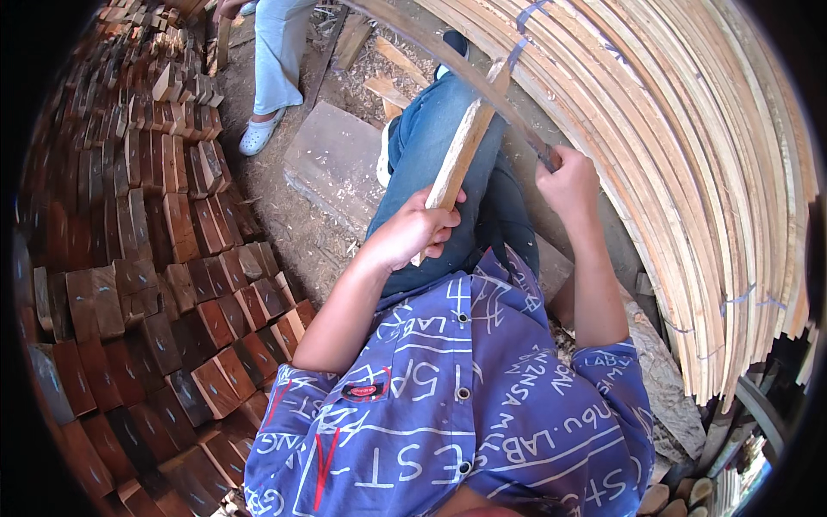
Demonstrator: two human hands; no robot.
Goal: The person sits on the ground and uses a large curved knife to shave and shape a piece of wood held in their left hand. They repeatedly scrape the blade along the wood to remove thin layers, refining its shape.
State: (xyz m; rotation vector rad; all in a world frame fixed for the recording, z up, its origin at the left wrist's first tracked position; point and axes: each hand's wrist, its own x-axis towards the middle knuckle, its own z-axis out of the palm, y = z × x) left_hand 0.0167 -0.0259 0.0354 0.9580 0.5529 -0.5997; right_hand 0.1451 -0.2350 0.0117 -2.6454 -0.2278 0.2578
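My left hand (422,226) is closed around the lower part of a pale, rough-hewn wooden stick (463,148), which slants up and away over my jeans-clad legs (426,142). My right hand (568,183) is a fist at the near end of a long-bladed knife (448,67); the fingers hide its handle. The greyish-brown blade runs from that fist to the far upper left and crosses the stick near its far end. Whether blade and wood touch there, I cannot tell.
Stacked reddish-brown wood blocks (185,302) fill the left side. On the right lie long, pale wooden strips (680,172), bundled with blue ties (527,15). Beyond my legs are a flat board (332,159), wood shavings (383,73) and another person's leg (280,56) with a light clog.
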